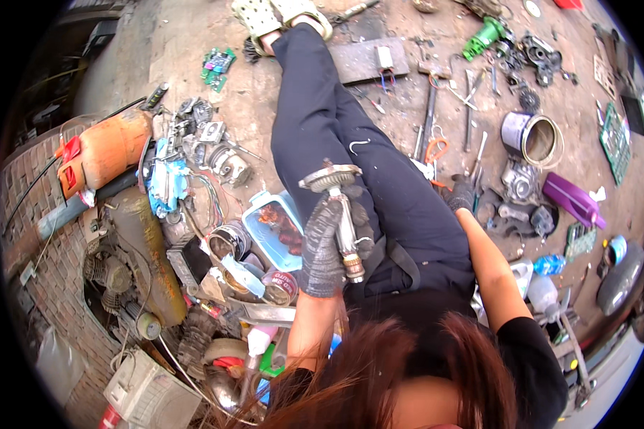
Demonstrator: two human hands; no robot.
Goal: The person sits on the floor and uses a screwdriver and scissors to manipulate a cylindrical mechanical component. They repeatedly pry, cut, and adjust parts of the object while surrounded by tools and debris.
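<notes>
Hair foremost, left hand round geared shaft, right hand of unclear grip, blue tub of reddish-brown pieces.

Bright light, strongly bowed edges

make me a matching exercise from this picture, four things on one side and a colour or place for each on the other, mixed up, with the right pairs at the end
Things:
1. geared shaft
2. rounded tank
3. open tub
4. long plastic container

Colour or place:
A. purple
B. light blue
C. in the gloved left hand
D. mostly orange

Right pairs: 1-C, 2-D, 3-B, 4-A
</notes>
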